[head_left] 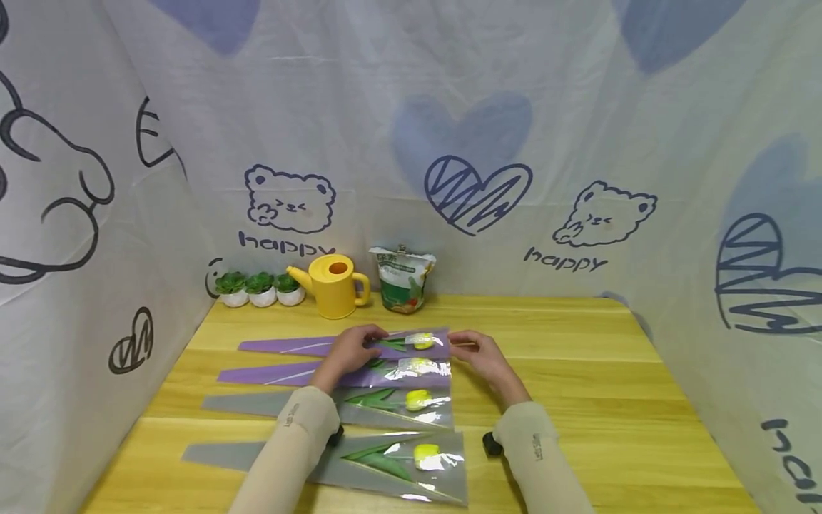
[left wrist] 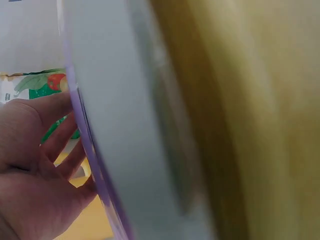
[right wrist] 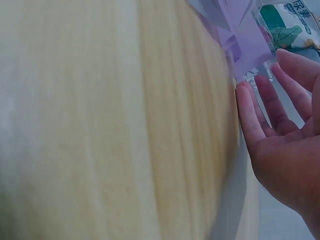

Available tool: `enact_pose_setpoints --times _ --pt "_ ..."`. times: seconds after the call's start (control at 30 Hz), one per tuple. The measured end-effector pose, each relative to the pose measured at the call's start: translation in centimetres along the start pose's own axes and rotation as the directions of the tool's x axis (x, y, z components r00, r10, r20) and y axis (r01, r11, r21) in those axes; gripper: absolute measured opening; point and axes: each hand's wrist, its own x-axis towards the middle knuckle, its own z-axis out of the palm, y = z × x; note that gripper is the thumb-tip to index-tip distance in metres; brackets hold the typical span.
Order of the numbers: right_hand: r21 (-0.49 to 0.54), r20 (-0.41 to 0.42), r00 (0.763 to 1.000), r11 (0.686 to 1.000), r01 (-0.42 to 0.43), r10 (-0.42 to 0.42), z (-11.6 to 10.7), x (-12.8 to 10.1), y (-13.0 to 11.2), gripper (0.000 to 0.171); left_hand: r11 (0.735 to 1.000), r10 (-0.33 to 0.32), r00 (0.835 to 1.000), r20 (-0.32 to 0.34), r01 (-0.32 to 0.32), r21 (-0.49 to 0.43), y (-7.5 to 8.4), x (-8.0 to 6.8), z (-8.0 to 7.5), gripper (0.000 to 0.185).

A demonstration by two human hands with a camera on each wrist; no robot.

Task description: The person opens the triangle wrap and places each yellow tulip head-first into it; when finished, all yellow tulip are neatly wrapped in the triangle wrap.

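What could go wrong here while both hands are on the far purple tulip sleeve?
The farthest purple sleeve lies edge to edge with the second purple sleeve, so sliding it may drag that one out of line. The left hand rests near the stem and the yellow tulip head; pressing could crush it. The right hand touches only the clear open end, which might crumple.

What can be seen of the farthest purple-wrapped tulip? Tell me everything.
The farthest purple-wrapped tulip lies flat on the wooden table, the rearmost of four sleeved flowers. Its sleeve is a long purple cone with a clear, glossy wide end showing a yellow bloom and green leaves; the narrow tip points left. The left hand rests on its middle, and the right hand touches the wide end.
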Motion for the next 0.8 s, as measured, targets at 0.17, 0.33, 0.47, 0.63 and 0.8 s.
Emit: enact_pose_setpoints --times 0.17,0.33,0.47,0.63,0.8 --pt "-0.003 -0.008 1.0 1.0 -0.017 0.017 0.1 -0.1 0.0 0.031 1.0 0.0 1.0 0.001 0.0 -0.012 -0.2 0.1 0.1 0.031" --pt "-0.006 0.0 1.0 1.0 -0.024 0.024 0.2 -0.1 -0.1 0.031 1.0 -0.02 1.0 0.016 0.02 -0.021 -0.3 0.2 0.0 0.031" --pt "-0.007 0.004 1.0 1.0 -0.027 0.027 0.2 -0.1 0.0 0.03 0.999 -0.026 0.999 0.032 0.027 -0.034 -0.5 0.1 0.1 0.032" --pt "-0.012 -0.004 1.0 1.0 -0.017 0.017 0.1 -0.1 0.1 0.029 0.999 0.029 0.998 0.052 -0.028 -0.035 -0.6 -0.1 -0.1 0.039" --pt "-0.009 -0.008 1.0 1.0 -0.014 0.014 0.1 -0.3 0.0 0.03 0.995 0.104 0.988 0.117 -0.105 -0.003 -0.6 -0.9 -0.9 0.059"
